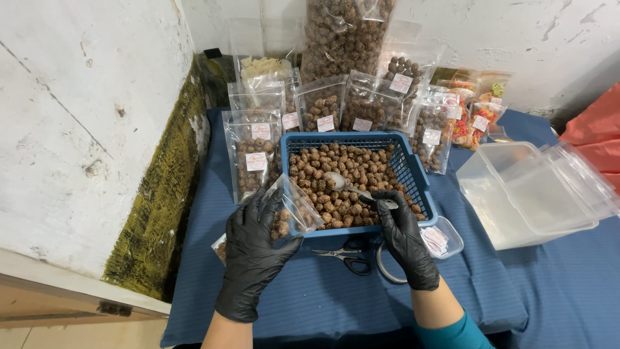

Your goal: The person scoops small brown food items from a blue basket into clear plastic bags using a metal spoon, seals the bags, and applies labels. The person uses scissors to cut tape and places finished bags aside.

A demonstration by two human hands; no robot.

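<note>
Counter (310, 304), blue-clothed. Blue basket (413, 169) of brown sesame balls, centre. Left hand (253, 249), black-gloved, grasps clear pouch (294, 208) at the basket's front-left corner. Right hand (403, 236) grips metal spoon (342, 183) over the balls. Scissors (345, 256) by the basket's front edge.

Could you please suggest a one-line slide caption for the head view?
Gloved left hand holds a clear pouch beside a blue basket of brown snack balls while the right hand scoops with a spoon.

Bare cloth (310, 304) nr front, pouches (323, 106) block back, tubs (529, 194) rt
</note>
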